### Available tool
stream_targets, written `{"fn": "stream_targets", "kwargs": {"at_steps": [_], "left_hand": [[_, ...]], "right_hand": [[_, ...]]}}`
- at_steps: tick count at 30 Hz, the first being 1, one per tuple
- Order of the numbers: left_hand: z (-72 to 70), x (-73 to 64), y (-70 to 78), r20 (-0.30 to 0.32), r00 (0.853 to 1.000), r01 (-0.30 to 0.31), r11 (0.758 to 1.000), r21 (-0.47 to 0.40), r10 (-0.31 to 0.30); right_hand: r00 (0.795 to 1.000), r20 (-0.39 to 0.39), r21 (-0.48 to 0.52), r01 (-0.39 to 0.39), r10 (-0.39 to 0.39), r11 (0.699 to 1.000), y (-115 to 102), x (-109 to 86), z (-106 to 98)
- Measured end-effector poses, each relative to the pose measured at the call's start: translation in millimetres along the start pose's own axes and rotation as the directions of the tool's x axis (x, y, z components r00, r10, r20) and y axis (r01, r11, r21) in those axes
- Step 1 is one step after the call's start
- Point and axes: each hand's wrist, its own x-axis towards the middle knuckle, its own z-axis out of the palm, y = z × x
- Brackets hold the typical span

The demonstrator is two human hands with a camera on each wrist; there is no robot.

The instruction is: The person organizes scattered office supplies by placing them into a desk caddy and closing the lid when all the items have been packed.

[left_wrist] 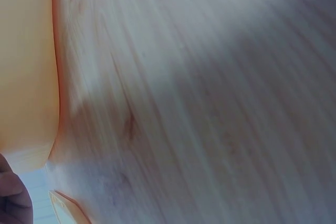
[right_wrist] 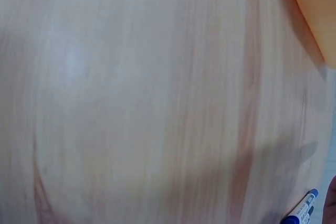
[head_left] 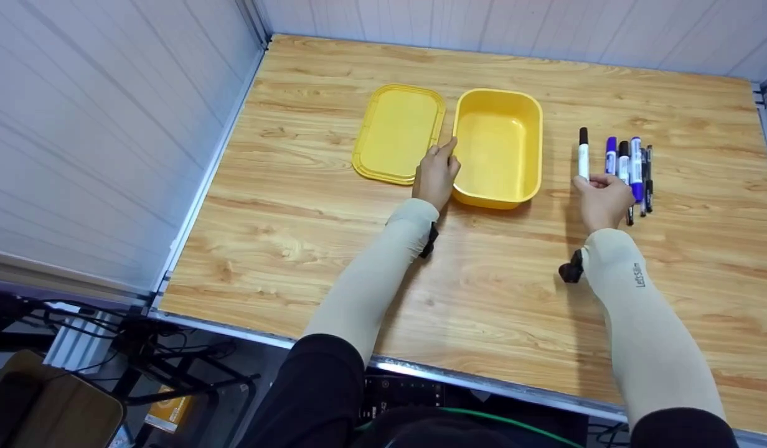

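Observation:
My left hand (head_left: 436,174) is at the left wall of an open yellow box (head_left: 528,149), its extended index finger touching the rim. In the left wrist view the box's outer wall (left_wrist: 26,66) fills the left edge, with part of the hand low in the corner. My right hand (head_left: 604,202) pinches the lower end of a white marker with a black cap (head_left: 583,152), the cap pointing away from me. Just beside that hand, blue-capped and black-capped whiteboard markers (head_left: 611,155) lie in a row with slim black pens (head_left: 649,180); the hand partly hides some.
A yellow lid (head_left: 399,130) lies flat to the left of the box. Everything stands on a wood-grain table (head_left: 284,249) with pale panels (head_left: 141,93) along its left and back sides. Below the front edge are cables and a stool (head_left: 72,404).

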Motion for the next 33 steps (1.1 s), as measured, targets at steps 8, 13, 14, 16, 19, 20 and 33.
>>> {"fn": "stream_targets", "kwargs": {"at_steps": [8,13,14,16,19,20,33], "left_hand": [[0.6,-1.1,-1.8,-0.015,1.000,-0.001,1.000,-0.017,0.001],[0.9,-1.9,-2.6,-0.009,1.000,-0.004,1.000,-0.015,0.004],[1.0,-1.9,-2.8,-0.007,1.000,-0.005,1.000,-0.016,0.005],[1.0,-2.0,-2.7,-0.006,1.000,-0.005,1.000,-0.021,0.004],[1.6,-2.3,-2.5,-0.001,1.000,0.004,1.000,-0.028,-0.004],[1.5,-2.6,-2.3,0.002,1.000,0.009,1.000,-0.029,-0.009],[0.8,0.6,0.7,0.005,1.000,0.008,0.999,-0.036,-0.008]], "right_hand": [[1.000,-0.002,0.055,-0.007,0.007,0.998,-7.1,-7.3,1.3],[0.999,0.027,0.139,-0.038,0.034,0.990,-10.6,-12.3,2.2],[0.999,0.030,0.154,-0.042,0.038,0.987,-11.1,-13.5,2.5],[0.999,0.033,0.172,-0.048,0.043,0.984,-11.9,-15.7,3.4],[0.999,0.027,0.178,-0.035,0.031,0.983,-12.6,-18.9,5.1],[0.999,0.028,0.177,-0.032,0.028,0.984,-12.9,-20.1,5.5],[0.981,0.146,0.410,-0.177,0.127,0.895,-4.8,-3.9,12.3]]}}
